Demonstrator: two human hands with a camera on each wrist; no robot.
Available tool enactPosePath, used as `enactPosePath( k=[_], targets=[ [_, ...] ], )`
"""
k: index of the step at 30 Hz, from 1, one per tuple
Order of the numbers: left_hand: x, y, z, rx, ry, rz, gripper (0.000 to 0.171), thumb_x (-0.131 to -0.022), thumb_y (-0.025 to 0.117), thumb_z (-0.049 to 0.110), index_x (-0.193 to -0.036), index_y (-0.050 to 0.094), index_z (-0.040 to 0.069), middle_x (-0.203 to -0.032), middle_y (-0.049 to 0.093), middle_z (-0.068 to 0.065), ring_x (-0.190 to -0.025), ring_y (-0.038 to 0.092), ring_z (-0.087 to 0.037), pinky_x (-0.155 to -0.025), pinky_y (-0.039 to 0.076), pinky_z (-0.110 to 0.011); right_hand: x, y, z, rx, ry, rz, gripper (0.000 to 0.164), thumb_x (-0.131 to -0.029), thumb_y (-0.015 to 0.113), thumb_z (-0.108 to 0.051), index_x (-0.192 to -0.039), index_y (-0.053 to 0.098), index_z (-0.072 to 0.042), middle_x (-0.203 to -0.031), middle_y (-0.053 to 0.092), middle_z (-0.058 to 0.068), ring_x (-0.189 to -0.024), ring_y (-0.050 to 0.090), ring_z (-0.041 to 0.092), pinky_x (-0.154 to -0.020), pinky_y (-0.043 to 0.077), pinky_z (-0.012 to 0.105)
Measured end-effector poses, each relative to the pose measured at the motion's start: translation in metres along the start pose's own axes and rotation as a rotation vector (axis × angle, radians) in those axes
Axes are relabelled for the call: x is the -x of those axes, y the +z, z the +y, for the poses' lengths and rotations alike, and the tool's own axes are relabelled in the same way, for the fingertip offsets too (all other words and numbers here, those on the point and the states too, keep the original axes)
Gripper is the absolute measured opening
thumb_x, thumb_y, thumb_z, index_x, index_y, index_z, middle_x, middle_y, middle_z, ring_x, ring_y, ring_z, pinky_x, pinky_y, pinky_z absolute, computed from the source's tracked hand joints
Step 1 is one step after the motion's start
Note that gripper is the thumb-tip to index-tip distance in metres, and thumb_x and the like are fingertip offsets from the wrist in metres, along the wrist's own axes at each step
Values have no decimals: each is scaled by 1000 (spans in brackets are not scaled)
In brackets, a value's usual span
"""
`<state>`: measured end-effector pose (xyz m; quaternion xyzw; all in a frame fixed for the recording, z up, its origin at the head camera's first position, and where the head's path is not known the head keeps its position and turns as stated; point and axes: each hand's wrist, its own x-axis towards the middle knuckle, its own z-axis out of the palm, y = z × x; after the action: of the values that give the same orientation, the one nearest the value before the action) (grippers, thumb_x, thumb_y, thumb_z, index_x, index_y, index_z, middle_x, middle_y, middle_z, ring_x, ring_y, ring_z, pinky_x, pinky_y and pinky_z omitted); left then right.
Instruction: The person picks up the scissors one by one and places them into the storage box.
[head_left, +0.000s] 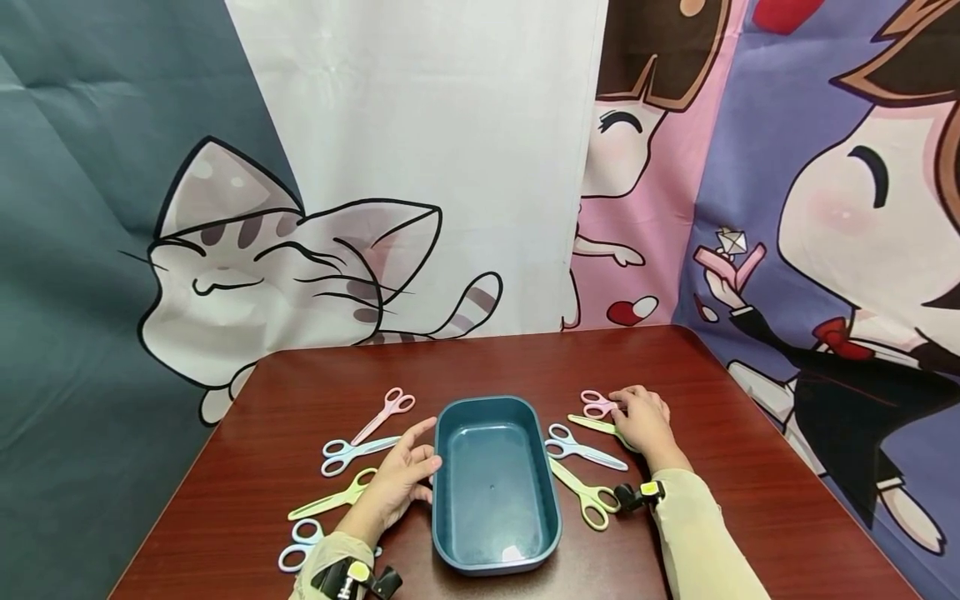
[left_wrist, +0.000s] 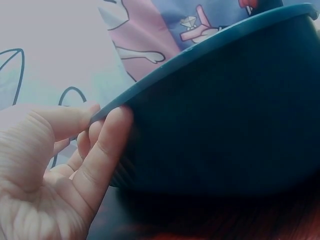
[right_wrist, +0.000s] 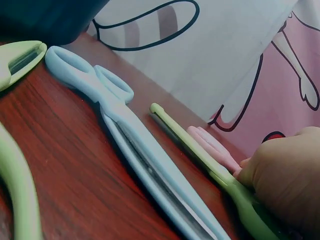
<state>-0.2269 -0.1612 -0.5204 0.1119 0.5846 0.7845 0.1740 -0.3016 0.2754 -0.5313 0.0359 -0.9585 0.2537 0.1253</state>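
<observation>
A reddish-brown wood-grain counter (head_left: 487, 365) with rounded far corners stands before a printed cloth backdrop (head_left: 450, 100). On the cloth, a striped cartoon cat (head_left: 232, 308) spans grey-green and pale areas — and to the right are two cartoon figures, a brown-haired girl (head_left: 618, 158) on pink and a suited figure (head_left: 847, 400) on blue-purple, with a red bow tie (head_left: 836, 335) and an open pink ring box (head_left: 723, 265).

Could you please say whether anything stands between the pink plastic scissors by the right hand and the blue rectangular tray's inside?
Yes, the tray has its raised right wall in between. Green plastic scissors beside the right hand lie with their tip near that route.
</observation>
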Motion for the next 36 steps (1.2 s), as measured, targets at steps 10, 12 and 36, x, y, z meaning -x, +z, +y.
enactPosePath(
  k=[10,12,36],
  targets=[
    [1,3,1,-2,8,9,68,-101,50,-6,-159,17,10,-89,57,0,-63,56,-8,-49,55,-23,-3,1,-4,13,33,45,19,-97,59,-9,-113,69,-4,-121,58,23,-118,44,52,-99,29,67],
    [1,3,0,-2,5,12,68,-101,50,-6,-159,17,10,-89,56,0,-63,56,-8,-49,55,-23,-4,-1,-6,4,26,70,20,-97,59,-9,-114,68,-4,-121,59,23,-118,44,52,-100,29,67],
    [3,9,1,-12,-23,52,69,-100,55,-3,-158,20,11,-91,56,-3,-66,56,-10,-49,54,-22,-7,-31,-80,-100,-124,117,16,-93,68,-7,-109,72,-5,-110,66,19,-103,53,42,-89,40,58]
  ],
)
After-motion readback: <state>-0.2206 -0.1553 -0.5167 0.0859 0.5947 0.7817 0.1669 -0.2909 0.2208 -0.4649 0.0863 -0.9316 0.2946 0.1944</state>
